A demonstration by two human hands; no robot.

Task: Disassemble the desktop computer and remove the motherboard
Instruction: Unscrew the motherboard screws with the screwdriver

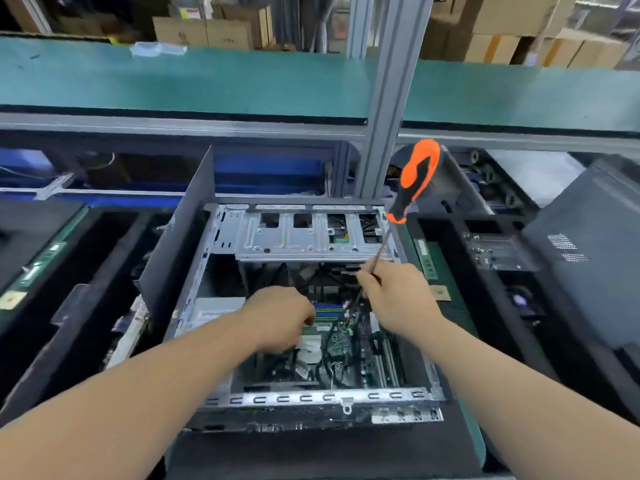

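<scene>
Right hand (pixel 398 292) grip pinching slim steel screwdriver (pixel 414 183) shaft, left hand (pixel 280 317) curled, contents hidden, above green motherboard (pixel 341 344).

Beyond your grip, a teal-topped shelf (pixel 207 81) runs across the whole width, carried on a grey aluminium rail (pixel 173 128). A grey aluminium upright post (pixel 391 98) rises just behind and above where you hold. Past the shelf you face stacked cardboard boxes (pixel 512 32). Blue bins (pixel 270 168) sit under the shelf, further back to your left.

Cardboard boxes (pixel 204 32) behind, green shelf (pixel 207 81), metal post (pixel 388 109)
</scene>
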